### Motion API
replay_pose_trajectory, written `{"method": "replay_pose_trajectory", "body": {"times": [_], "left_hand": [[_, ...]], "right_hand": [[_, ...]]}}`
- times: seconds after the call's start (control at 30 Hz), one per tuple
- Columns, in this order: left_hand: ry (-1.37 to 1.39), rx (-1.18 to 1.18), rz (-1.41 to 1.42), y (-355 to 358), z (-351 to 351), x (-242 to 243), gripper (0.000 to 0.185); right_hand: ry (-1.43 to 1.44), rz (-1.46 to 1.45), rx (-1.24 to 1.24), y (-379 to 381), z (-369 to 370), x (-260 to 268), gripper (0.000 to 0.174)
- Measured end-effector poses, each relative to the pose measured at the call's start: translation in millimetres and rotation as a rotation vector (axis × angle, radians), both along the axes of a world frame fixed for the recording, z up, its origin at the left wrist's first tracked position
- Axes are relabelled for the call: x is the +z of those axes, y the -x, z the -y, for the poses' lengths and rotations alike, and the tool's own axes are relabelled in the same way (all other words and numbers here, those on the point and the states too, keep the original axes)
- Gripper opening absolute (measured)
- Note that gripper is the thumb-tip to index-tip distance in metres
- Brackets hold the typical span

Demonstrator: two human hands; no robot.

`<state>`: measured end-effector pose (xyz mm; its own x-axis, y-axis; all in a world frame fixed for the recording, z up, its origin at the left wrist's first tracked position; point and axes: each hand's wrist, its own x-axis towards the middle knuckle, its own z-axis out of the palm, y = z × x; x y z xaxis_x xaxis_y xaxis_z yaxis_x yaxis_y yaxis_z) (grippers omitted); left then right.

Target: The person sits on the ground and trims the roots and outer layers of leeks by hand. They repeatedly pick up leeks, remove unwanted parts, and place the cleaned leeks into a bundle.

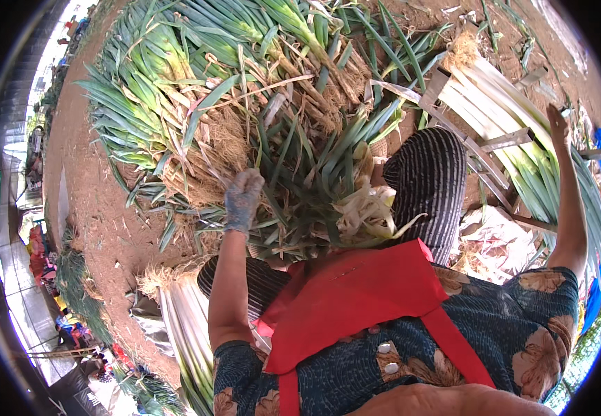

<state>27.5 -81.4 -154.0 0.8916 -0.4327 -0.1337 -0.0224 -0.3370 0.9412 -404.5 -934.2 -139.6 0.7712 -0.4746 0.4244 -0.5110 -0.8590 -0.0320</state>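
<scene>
My left hand [243,200], in a dirty blue-grey glove, is at the root end of a large pile of untrimmed green onions [149,104]. Its fingers are curled, and whether they hold anything cannot be seen. My right hand [559,125] is stretched far out to the right, seen edge-on beside a stack of peeled green onions [487,99] with white stalks. That stack lies across a metal rack [492,164]. Loose green leaves [290,151] and stripped pale husks [365,213] lie between my knees.
Another bundle of peeled green onions [181,317] lies by my left hip, roots pointing away. A pale plastic sack [498,234] sits below the rack. My striped knee [427,182] rises between the leaves and the rack. More green onions [79,281] lie along the left.
</scene>
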Motion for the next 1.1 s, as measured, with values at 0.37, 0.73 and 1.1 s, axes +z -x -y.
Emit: {"method": "replay_pose_trajectory", "body": {"times": [0.37, 0.73, 1.1], "left_hand": [[0.085, 0.018, 0.126, -15, 23, 67, 0.026], [-0.048, 0.016, 0.362, 2, -10, 87, 0.03], [0.281, 0.201, 0.073, -7, 3, 84, 0.029]], "right_hand": [[-0.818, -0.637, 0.541, -432, -402, -2, 0.035], [-0.914, -0.369, 0.08, -527, -515, -171, 0.068], [-1.029, -0.085, 0.8, -384, -604, 13, 0.034]]}}
